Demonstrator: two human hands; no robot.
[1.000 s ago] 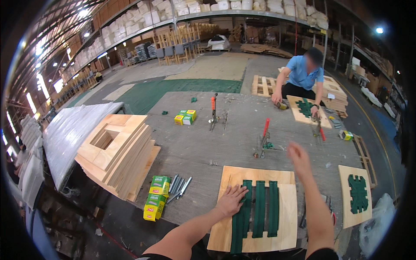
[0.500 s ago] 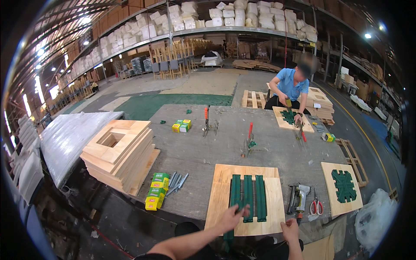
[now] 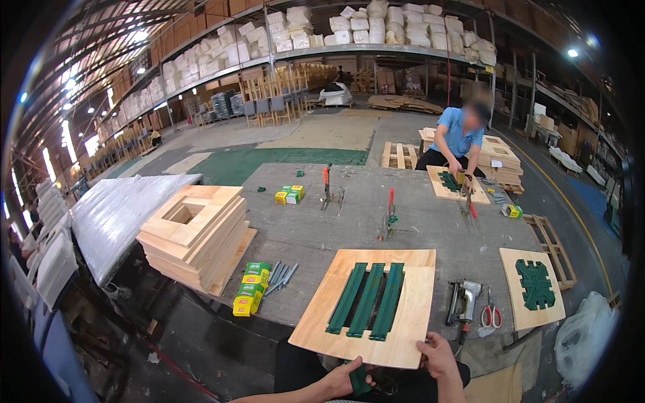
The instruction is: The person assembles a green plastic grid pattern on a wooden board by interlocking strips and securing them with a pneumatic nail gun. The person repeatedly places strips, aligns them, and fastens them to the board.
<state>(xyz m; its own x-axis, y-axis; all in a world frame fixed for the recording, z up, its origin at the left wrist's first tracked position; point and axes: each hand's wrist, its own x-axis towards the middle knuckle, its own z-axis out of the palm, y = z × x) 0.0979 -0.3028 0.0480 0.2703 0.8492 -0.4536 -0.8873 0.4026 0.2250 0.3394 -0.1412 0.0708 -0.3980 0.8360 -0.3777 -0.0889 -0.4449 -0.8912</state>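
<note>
Lower centre, your left hand (image 3: 338, 381) is pinching likely soft webbing (image 3: 361, 379); your right hand (image 3: 440, 359) is gripping the probably stiff board (image 3: 418, 290) by its corner.

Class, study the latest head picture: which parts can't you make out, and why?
All in the head view:
Underside of the board: hidden, facing away.
Some fingers of the right hand: covered by the board's edge.
Rest of the left forearm: cut off by the lower edge.
Face of the co-worker: blurred.
Co-worker's feet: hidden behind the table.
</note>
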